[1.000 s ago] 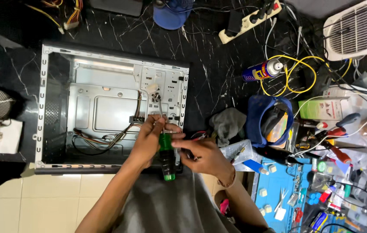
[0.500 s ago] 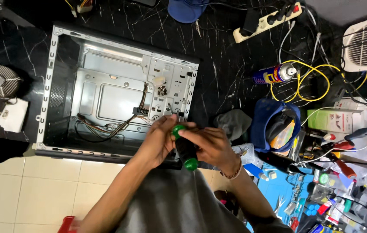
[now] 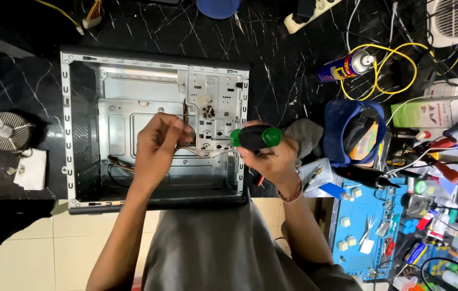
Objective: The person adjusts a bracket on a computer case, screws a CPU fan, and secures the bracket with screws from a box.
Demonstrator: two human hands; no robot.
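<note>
Since the earlier frame, both hands had shifted: the screwdriver, which had been upright between them near the case's front edge, now lay level, and the left hand had moved deeper into the case.

Far left on the dark worktop [image 3: 304, 70] sat a round finned heatsink [image 3: 3, 131]. Beside it lay the open computer case [image 3: 153, 129], bare metal inside, with thin cables [image 3: 124, 164] running along its lower part.

The left hand [image 3: 159, 148] was inside the case, fingers pinched almost shut on something small near the perforated bracket [image 3: 214, 116]; what it pinched could not be made out. The right hand [image 3: 272, 156] was wrapped tight around a black-and-green screwdriver [image 3: 255, 137], held just at the case's right wall, its tip pointing left toward the other hand.

Doing this well seemed to call for holding the small part steady with the pinching fingers, lining the tip squarely on it, and keeping the cables clear of the blade.

Further right lay a grey cloth [image 3: 304, 137], a blue pouch [image 3: 347, 129], a spray can [image 3: 345, 66] with a yellow cable [image 3: 396, 59], and a blue mat [image 3: 372, 226] covered with small tools.
</note>
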